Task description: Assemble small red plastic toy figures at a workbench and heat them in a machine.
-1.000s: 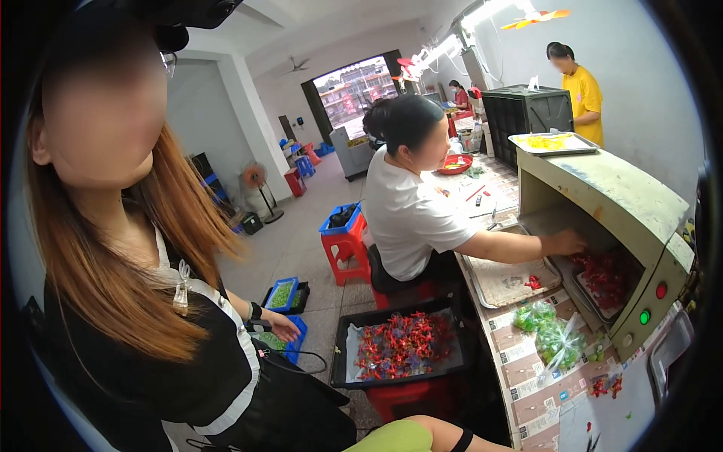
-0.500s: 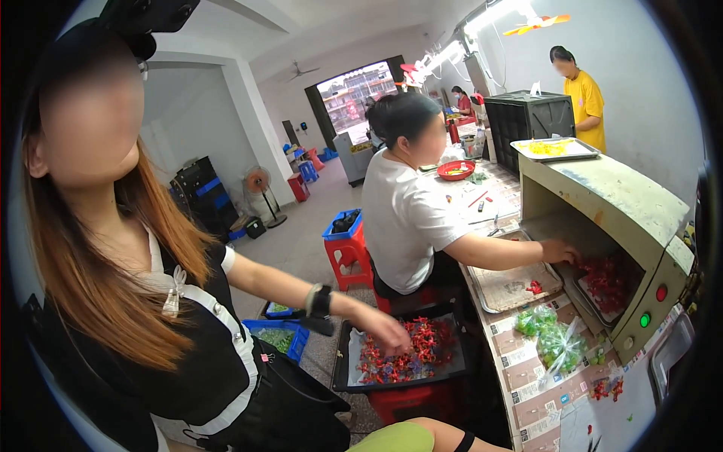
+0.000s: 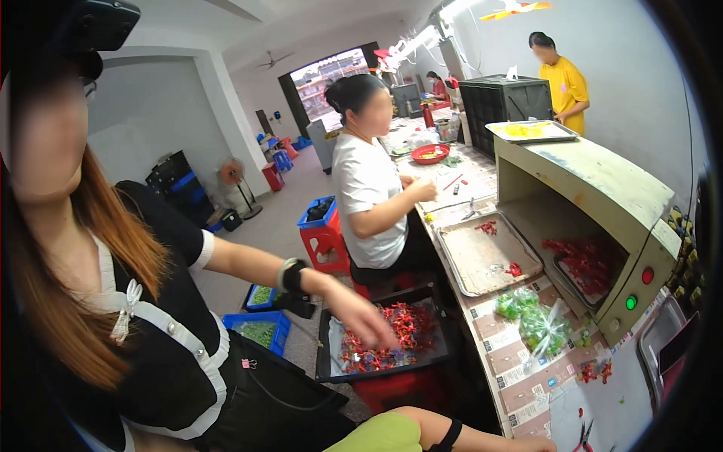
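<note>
At the lower edge, my left arm in a lime-green sleeve reaches right across to the table, with a black band round the forearm. Only the top of my left hand (image 3: 532,444) shows there, its fingers cut off by the edge. Nearest to it on a white sheet lie pliers or snips (image 3: 584,438) with dark jaws and reddish handles. My right hand is out of view. Red flower-like pieces (image 3: 596,371) lie beyond the tool, close to clear bags (image 3: 544,331) of green pieces.
A co-worker's hand (image 3: 365,322) hovers over a black crate (image 3: 325,354) of red pieces. A seated co-worker in white (image 3: 369,181) is behind a metal tray (image 3: 482,256). At right stands a pale oven-like machine (image 3: 595,169) with a lit green button, holding red pieces.
The seated co-worker has drawn an arm back from the machine, and more red pieces lie on the metal tray. The view has shifted; my left hand now shows at the lower edge.
</note>
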Tool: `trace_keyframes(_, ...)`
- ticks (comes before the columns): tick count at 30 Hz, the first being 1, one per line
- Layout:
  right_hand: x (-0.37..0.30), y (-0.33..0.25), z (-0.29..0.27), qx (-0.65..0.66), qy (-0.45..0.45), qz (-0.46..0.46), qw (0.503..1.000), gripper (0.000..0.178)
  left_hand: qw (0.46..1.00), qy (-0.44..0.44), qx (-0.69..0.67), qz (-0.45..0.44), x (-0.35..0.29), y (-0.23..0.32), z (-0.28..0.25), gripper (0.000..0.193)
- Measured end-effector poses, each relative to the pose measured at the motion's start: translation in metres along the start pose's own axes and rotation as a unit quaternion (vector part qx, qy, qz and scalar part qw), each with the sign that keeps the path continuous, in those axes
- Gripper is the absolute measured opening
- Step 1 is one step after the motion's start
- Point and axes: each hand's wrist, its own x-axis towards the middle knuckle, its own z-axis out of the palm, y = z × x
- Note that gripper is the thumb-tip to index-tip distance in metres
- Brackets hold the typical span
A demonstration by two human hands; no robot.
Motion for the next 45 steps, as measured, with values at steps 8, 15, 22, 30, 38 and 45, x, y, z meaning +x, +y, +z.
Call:
trace_keyframes(8,-0.001,-0.020,0.016,-0.034,0.052,0.007,0.998,0.020,0.998,-0.021,-0.050,0.041,0.002,-0.008,0.001,0.010)
trace_keyframes(15,0.010,-0.010,0.020,0.017,0.034,-0.005,0.999,0.007,0.998,-0.021,-0.064,0.014,0.002,-0.002,-0.012,0.013)
trace_keyframes(22,0.004,-0.010,0.016,0.027,0.057,0.028,0.998,0.003,0.996,-0.057,-0.068,-0.019,0.002,0.003,-0.009,0.013)
trace_keyframes(30,0.005,-0.011,0.014,-0.008,0.046,0.016,0.999,0.004,0.996,-0.036,-0.084,0.005,0.001,0.005,-0.011,0.013)
trace_keyframes(38,0.006,-0.011,0.016,0.004,0.064,0.026,0.998,0.003,0.996,-0.059,-0.064,-0.013,0.003,0.006,-0.014,0.013)
trace_keyframes(45,0.007,-0.013,0.017,-0.015,0.076,0.027,0.997,0.003,0.995,-0.050,-0.084,-0.016,0.004,0.006,-0.014,0.010)
